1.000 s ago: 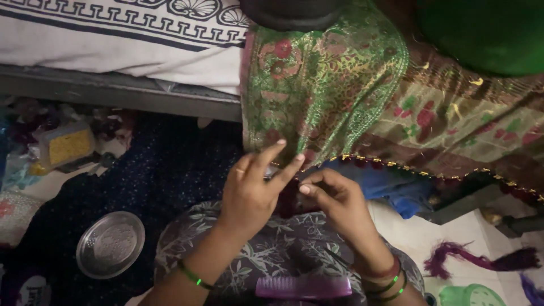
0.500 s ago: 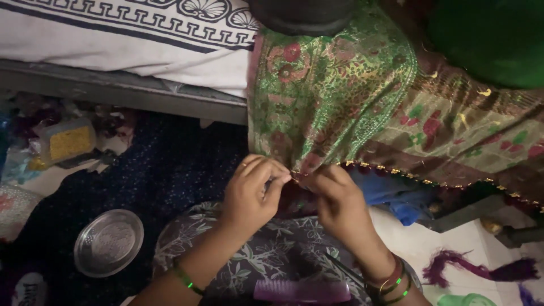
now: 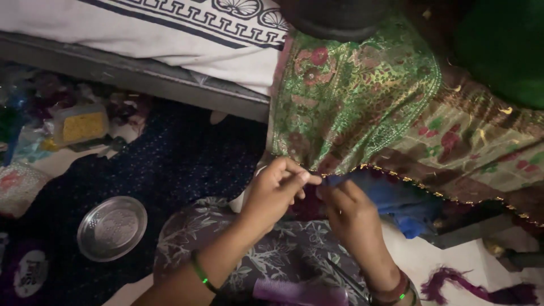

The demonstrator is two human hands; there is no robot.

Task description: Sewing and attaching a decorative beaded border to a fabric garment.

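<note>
Dim floor scene, dark blue dotted mat (image 3: 170, 164) underfoot, white bedsheet with dark border print (image 3: 170, 34) across the top. Green brocade fabric (image 3: 351, 107) with red flowers hangs off the bed edge; its gold beaded hem (image 3: 430, 190) runs left to lower right, long axis slanting down away from the hands. Left hand (image 3: 275, 192) is closed, fingertips pinching the hem's left end. Right hand (image 3: 351, 218) sits just right of it, fingers curled and pinched at the same hem point, almost touching the left; whether it holds a needle I cannot tell. Both hands meet at the hem's near end, with the rest of the hem running off beyond the right hand, so that hand is nearer the unworked length. Blue cloth (image 3: 396, 201) lies under the hem. Round steel plate (image 3: 111, 228) rests on the mat left of the hands, well apart. Purple comb (image 3: 297, 292) lies on the floral lap fabric (image 3: 272, 255) below the hands. Yellow box (image 3: 82, 124) far left.
</note>
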